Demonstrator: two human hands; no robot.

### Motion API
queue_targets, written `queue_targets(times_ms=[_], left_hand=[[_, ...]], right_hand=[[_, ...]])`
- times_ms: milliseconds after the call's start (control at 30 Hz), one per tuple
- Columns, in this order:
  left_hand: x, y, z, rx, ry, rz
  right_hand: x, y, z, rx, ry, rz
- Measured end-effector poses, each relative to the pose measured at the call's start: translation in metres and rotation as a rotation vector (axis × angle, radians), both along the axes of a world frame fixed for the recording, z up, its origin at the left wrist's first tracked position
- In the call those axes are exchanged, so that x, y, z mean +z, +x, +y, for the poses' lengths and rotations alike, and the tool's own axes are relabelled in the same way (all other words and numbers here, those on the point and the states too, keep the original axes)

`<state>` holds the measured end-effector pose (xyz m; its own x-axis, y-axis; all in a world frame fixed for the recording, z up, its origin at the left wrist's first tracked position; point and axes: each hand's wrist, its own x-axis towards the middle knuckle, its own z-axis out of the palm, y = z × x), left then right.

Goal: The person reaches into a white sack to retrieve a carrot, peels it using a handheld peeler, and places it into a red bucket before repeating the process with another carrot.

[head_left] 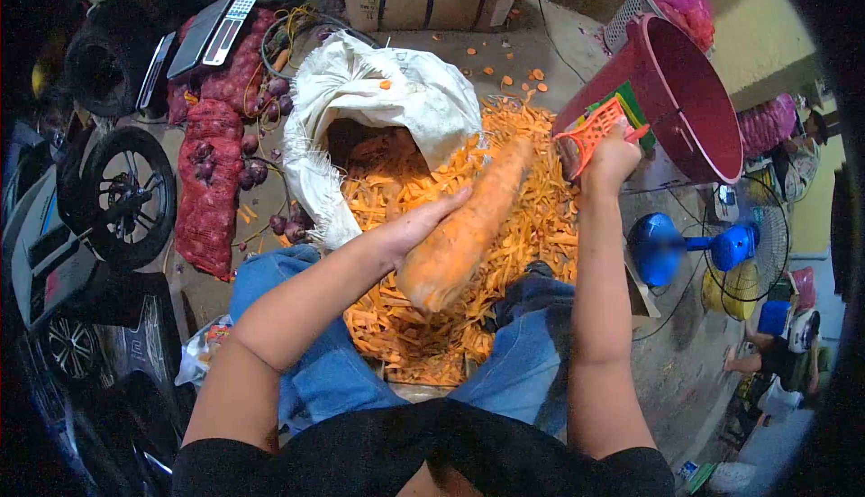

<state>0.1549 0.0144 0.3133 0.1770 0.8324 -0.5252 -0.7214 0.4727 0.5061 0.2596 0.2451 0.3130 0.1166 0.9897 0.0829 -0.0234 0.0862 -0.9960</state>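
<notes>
— Both hands busy?
— Yes. My left hand [410, 227] grips the carrot [470, 227] at mid-frame, and my right hand [613, 159] is clenched round the peeler [590, 132] at the carrot's far tip.
— Which step?
— Peeling, I'd judge. The next stroke calls for a steady pull toward me, over the peelings [541, 227].

Carrot [468, 227]: orange skin, matt, rough.
Peeler [590, 132]: orange moulded plastic, faint sheen.
Peelings [532, 218]: thin matt strips.
Sack [378, 91]: white woven cloth, coarse, frayed edge.
Bucket [694, 91]: dark red plastic, smooth, semi-gloss inside.
Jeans [315, 371]: blue denim, matt.
Net bags [212, 182]: red mesh, open weave.
2 boxes [423, 1]: brown cardboard, dull, dark strapping.
Tyre [126, 195]: black rubber, matt.
Fan [662, 245]: blue glossy plastic base, wire cage.
Floor [667, 362]: grey concrete, rough.
</notes>
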Motion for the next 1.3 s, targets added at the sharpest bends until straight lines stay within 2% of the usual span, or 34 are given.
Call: queue_targets(times_ms=[33,100,133,200,300,333,400,500,633,667,700,800,867,1000,1067,1200,1300], left_hand=[[-0.003,-0.002,0.002,0.009,0.002,-0.001],[-0.015,-0.007,0.007,0.153,-0.078,-0.068],[-0.018,-0.01,0.009,0.157,-0.077,-0.068],[-0.021,-0.015,0.011,0.23,-0.011,-0.067],[-0.016,-0.025,0.007,0.222,0.017,-0.002],[-0.013,-0.027,0.007,0.222,0.017,0.001],[-0.007,-0.029,0.006,0.268,0.05,-0.09],[0.002,-0.029,0.007,0.298,0.046,-0.062],[-0.009,-0.026,0.01,0.297,0.006,-0.009],[-0.015,-0.025,0.013,0.323,0.017,-0.101],[-0.018,-0.024,0.016,0.348,0.027,-0.193],[-0.022,-0.022,0.019,0.386,0.034,-0.213],[-0.028,-0.024,0.019,0.384,0.052,-0.187],[-0.021,-0.021,0.018,0.393,0.001,-0.078],[-0.019,-0.02,0.02,0.407,-0.014,-0.043],[-0.009,-0.02,0.023,0.41,-0.048,0.016],[-0.01,-0.022,0.025,0.406,-0.048,0.059]], right_hand=[[0.003,-0.005,-0.01,0.009,0.002,-0.001],[0.007,-0.021,-0.041,0.208,0.02,0.079],[0.012,-0.025,-0.06,0.212,0.021,0.08],[0.02,-0.03,-0.088,0.45,0.391,-0.261],[0.018,-0.032,-0.085,0.435,0.391,-0.212],[0.019,-0.029,-0.08,0.42,0.5,-0.276],[0.019,-0.027,-0.074,0.407,0.458,-0.249],[0.017,-0.028,-0.069,0.375,0.406,-0.19],[0.025,-0.036,-0.091,0.43,0.149,-0.112],[0.027,-0.038,-0.1,0.49,0.065,-0.083],[0.028,-0.04,-0.11,0.49,0.066,-0.083],[0.023,-0.046,-0.131,0.562,0.09,-0.123],[0.011,-0.049,-0.137,0.666,0.212,-0.029],[0.018,-0.049,-0.144,0.632,0.287,-0.055],[0.02,-0.047,-0.143,0.551,0.305,-0.2],[0.02,-0.046,-0.136,0.597,0.213,-0.3],[0.012,-0.049,-0.129,0.505,0.33,-0.289]])
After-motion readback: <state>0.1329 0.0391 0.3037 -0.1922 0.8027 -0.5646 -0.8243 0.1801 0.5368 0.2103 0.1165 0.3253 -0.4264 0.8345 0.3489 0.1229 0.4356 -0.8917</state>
